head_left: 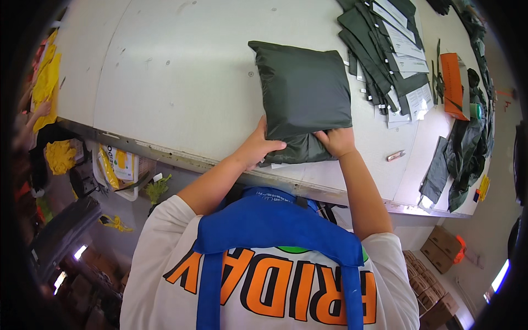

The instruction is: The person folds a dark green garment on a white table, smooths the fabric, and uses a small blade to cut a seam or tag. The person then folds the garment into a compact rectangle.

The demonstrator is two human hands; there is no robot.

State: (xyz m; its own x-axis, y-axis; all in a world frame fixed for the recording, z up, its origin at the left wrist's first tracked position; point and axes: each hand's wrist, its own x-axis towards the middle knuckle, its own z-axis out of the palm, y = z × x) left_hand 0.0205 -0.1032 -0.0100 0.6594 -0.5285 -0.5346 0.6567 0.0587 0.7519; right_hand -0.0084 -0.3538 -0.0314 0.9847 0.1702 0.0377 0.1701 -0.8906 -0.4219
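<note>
Fanned dark pouches (379,49), orange box (454,83), yellow cloth (45,82).

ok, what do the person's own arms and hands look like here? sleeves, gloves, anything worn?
Both hands are bare: no gloves, rings or watch visible on the left hand or right hand. Forearms are uncovered too. Short white T-shirt sleeves end above the elbows. Blue apron straps run over the shirt, which carries large orange, black-outlined lettering.

The folded pouch (303,93) on the white table (181,82) is dark olive green. Right of it lie dark green sleeves (374,49) with white paper cards (404,52), then an orange packet (454,85). Left of the table, yellow cloth (47,77). The apron straps (275,231) are blue.
</note>
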